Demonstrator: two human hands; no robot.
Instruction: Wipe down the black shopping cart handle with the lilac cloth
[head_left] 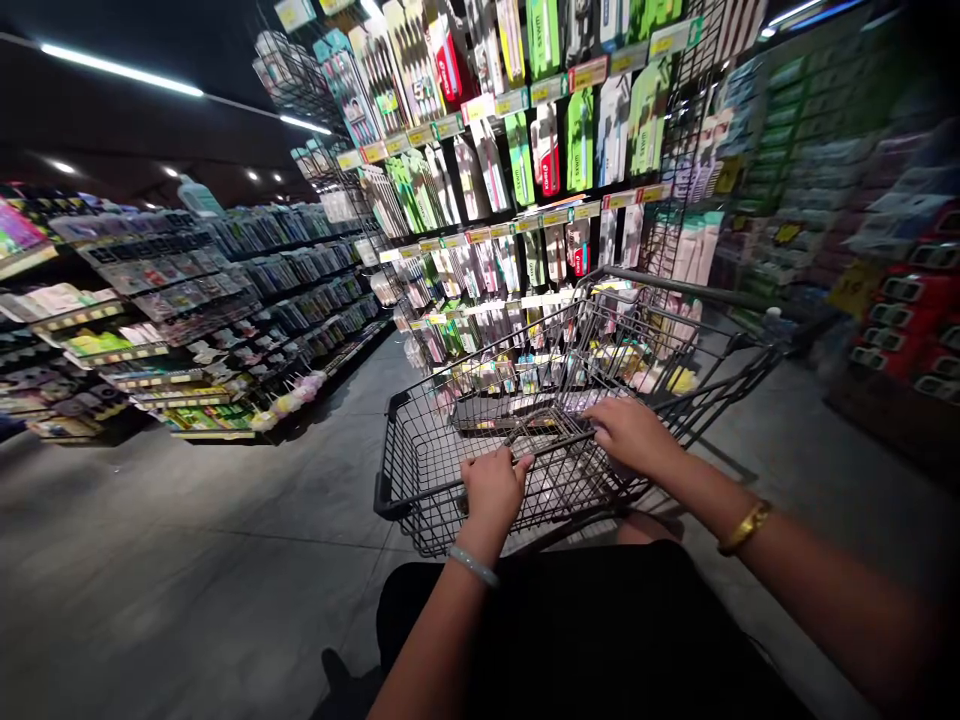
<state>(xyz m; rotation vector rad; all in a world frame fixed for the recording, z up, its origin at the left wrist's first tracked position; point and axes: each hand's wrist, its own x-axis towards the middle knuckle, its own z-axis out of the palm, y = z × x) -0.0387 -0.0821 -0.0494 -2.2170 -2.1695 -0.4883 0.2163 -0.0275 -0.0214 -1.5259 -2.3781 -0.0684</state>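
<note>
A dark wire shopping cart (556, 447) stands sideways right in front of me, with its handle toward the right. My left hand (493, 488) is closed around the near top rail of the basket, a pale bangle (473, 566) on its wrist. Farther along that same rail, toward the handle, my right hand (631, 432) grips with its fingers curled over the edge. A gold bracelet (745, 527) circles the right wrist. The wire floor of the basket shows through the mesh; its handle end is partly hidden by my right hand and forearm.
Beyond the cart rises a display rack (480, 220) hung with packaged toothbrushes. Long stocked shelves (217, 300) run along the left, past a grey floor (225, 530). On the right, blurred shelves hold red packages (900, 320).
</note>
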